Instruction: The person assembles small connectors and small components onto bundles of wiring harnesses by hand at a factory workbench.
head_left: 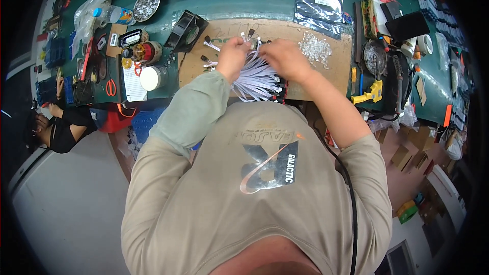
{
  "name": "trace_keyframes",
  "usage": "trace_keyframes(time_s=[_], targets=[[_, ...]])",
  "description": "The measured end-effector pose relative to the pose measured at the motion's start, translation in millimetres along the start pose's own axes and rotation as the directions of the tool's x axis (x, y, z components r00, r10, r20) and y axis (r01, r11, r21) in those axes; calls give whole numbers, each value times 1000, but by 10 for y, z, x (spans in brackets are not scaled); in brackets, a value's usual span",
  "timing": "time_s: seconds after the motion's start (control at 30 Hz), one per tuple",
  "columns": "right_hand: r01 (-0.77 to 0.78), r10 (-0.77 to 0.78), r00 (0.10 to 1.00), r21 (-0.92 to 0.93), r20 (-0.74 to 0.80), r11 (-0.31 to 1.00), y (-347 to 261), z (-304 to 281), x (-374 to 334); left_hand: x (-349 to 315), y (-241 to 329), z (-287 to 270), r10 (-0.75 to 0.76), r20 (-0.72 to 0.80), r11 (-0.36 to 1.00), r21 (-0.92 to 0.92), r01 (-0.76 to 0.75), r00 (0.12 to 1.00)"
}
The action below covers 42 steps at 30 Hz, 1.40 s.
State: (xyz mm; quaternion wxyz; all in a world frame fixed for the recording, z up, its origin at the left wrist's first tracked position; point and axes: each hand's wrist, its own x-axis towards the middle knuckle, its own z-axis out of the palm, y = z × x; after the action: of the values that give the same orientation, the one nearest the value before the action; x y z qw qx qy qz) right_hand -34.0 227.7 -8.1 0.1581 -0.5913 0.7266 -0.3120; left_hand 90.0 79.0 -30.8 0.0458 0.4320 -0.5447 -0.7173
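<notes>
White, flat and thin, the cables point(252, 82) lie as one loose bundle between our two hands, on a brown board point(331, 79). From our left hand point(233, 60) the bundle spreads toward between four and five o'clock; from our right hand point(286, 60) it lies toward eight o'clock, just beside the fingers.

Our left thumb and fingertips are drawn together, pinching at the upper end of the cables, but we cannot tell which strand is between them. Our right hand is bent downward over the upper right part of the bundle; its fingertips are partly hidden, so we cannot tell if they pinch something.

The cables are many, pale and slightly shiny, and they curve like a fan toward six o'clock. Small connectors sit on their ends: a dark one point(251, 33) points up at twelve o'clock, other dark ones stick out toward ten o'clock, and a group with black and red parts is gathered at four o'clock.

A pile of small clear pieces point(315, 50) lies at two o'clock from our right hand, and a yellow glue gun point(371, 93) at four o'clock. At ten o'clock from our left hand we see a black fan point(187, 31).
</notes>
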Motion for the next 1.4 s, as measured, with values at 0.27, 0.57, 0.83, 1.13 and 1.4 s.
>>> trace_keyframes(time_s=[0.27, 0.57, 0.83, 1.13, 1.4], targets=[[-96, 168, 959, -292, 230, 951, -268, 322, -206, 81, 0, -132, -11, -97, 971, -237, -12, 995], [-528, 536, 844, 231, 35, 817, -228, 200, -231, -153, 163, 25, -100, 81, 967, -227, 116, 992], [-462, 648, 752, 798, 121, 387, -41, -104, -40, -342, 100, 63, 10, 253, 999, 38, -21, 967], [-487, 541, 816, 745, 202, 456, -25, -219, 11, -397, 96, -8, 53, 380, 998, 20, -66, 923], [-517, 547, 796, 759, 257, 395, -81, -224, -5, -405, 100, -55, 27, 376, 994, 91, -66, 926]])
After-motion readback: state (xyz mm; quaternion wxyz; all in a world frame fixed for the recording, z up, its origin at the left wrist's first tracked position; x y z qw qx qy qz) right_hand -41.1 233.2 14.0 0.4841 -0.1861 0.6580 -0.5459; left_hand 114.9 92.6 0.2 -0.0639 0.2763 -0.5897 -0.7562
